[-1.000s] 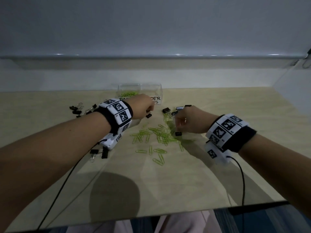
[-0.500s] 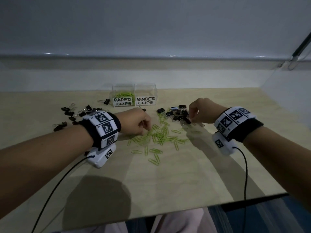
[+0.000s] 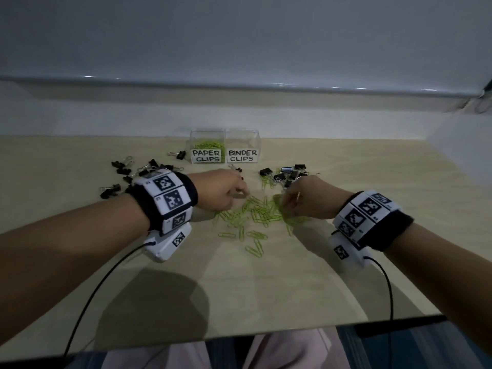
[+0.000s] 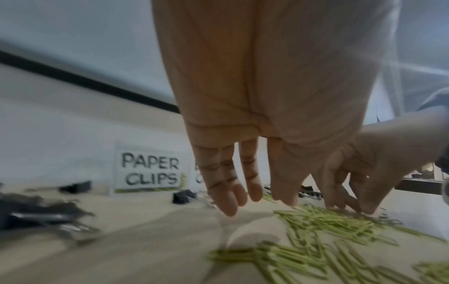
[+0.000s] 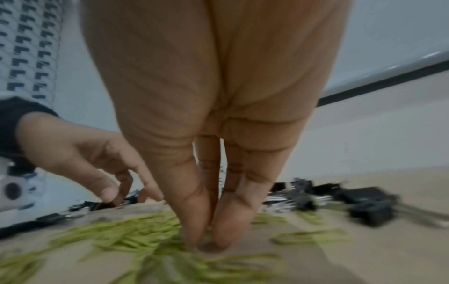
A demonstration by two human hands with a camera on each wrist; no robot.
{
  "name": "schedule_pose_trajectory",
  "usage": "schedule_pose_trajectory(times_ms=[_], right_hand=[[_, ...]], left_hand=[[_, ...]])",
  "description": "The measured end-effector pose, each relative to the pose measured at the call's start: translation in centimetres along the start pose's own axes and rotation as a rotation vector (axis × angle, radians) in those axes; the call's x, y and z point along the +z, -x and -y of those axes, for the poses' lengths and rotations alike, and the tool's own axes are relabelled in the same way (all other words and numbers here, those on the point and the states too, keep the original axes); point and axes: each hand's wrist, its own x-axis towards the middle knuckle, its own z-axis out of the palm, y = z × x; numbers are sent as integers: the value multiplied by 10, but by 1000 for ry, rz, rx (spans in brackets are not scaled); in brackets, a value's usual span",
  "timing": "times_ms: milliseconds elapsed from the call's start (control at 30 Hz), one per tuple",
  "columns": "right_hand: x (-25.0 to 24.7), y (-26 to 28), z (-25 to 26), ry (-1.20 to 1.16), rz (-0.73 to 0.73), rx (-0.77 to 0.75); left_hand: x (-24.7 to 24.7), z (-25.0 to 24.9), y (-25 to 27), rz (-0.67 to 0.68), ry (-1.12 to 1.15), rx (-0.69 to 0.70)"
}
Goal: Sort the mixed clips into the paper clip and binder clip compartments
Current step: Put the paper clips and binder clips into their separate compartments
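Both my hands have dropped from the far black binder clips [image 3: 288,174] onto the green wire paper clips [image 3: 259,213]: left hand [image 3: 225,191] loose-fingered, right hand [image 3: 306,199] pinching some to bin next.

Dim light, soft tabletop shadows, wide-angle edge warping, wrist views motion-blurred

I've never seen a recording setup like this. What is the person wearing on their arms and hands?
Both forearms are bare. Each wrist carries a black band faced with white tiles printed in black square code patterns, and a white camera box hangs beneath with a thin black cable trailing off. The right hand wears a ring.
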Motion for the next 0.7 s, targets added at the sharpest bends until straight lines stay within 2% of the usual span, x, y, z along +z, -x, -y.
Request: schedule_pose_trajectory(times_ms=[100,200,267,367,500,700], right_hand=[[-2,-5,18,-11,56,-45],[-4,-9,20,76,125,12],[-2,-12,24,130,170,51],[5,-19,35,106,143,35],[7,-24,51,65,75,-61],[8,-25,45,34,1,-148]], left_hand=[[-3,10,25,-14,-44,-106],[9,6,41,50,-78,-218],[20,-5,43,83,-143,-244],[28,-20,33,46,-136,-220],[22,-31,16,29,-73,-148],[12,-33,5,-13,5,-75]])
